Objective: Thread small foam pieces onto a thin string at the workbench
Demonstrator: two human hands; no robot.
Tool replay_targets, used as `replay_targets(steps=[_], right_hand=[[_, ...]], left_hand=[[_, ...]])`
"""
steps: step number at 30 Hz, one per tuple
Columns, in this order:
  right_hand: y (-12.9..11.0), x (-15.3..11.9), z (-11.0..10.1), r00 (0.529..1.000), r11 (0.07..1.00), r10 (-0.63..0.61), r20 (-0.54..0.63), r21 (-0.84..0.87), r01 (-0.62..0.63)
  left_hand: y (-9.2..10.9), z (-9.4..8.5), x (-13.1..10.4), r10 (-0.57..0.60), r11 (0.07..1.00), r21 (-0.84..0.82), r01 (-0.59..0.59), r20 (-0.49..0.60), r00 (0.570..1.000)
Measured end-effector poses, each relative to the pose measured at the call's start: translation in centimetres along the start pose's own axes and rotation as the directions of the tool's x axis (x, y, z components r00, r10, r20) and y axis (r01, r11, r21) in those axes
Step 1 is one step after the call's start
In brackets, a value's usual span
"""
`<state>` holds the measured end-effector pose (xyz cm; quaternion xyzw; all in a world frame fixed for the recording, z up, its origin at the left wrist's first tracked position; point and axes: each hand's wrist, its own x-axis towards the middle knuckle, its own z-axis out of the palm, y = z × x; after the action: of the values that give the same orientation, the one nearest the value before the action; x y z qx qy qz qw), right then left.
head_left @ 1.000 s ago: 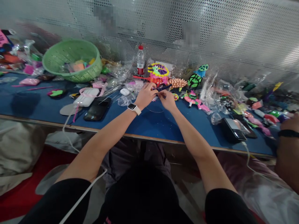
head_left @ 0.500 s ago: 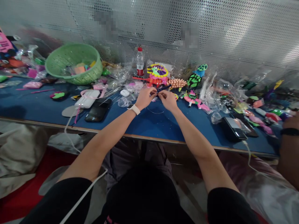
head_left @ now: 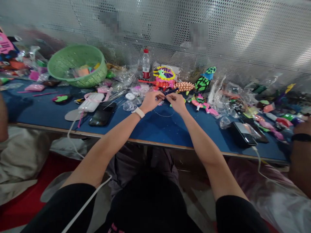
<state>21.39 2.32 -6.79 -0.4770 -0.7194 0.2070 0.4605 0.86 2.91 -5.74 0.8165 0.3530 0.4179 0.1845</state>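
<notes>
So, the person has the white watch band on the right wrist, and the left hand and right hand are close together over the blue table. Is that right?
Not quite: the head view shows the white watch band on the left wrist, not the right. The left hand and right hand are close together over the blue table.
</notes>
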Motion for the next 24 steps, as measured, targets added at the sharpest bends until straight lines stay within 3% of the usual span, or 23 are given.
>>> replay_targets(steps=[5,11,17,24], right_hand=[[1.1,0.4,0.3,0.996,0.985,0.068,0.056,0.152,-0.076],[0.7,0.2,0.0,0.994,0.980,0.093,0.050,0.171,-0.100],[0.1,-0.1,-0.4,1.000,1.000,0.001,-0.005,0.029,-0.001],[-1.2,-0.8,-0.6,0.996,0.986,-0.077,-0.036,-0.154,0.070]], left_hand=[[-0.1,-0.3,0.0,0.108,0.924,0.361,-0.122,0.060,0.992],[-1.0,-0.4,0.1,0.173,0.844,0.492,-0.212,0.124,0.977],[-0.4,-0.3,-0.2,0.184,0.881,0.426,-0.205,0.090,0.979],[0.1,0.2,-0.1,0.064,0.994,0.091,-0.058,-0.058,0.996]])
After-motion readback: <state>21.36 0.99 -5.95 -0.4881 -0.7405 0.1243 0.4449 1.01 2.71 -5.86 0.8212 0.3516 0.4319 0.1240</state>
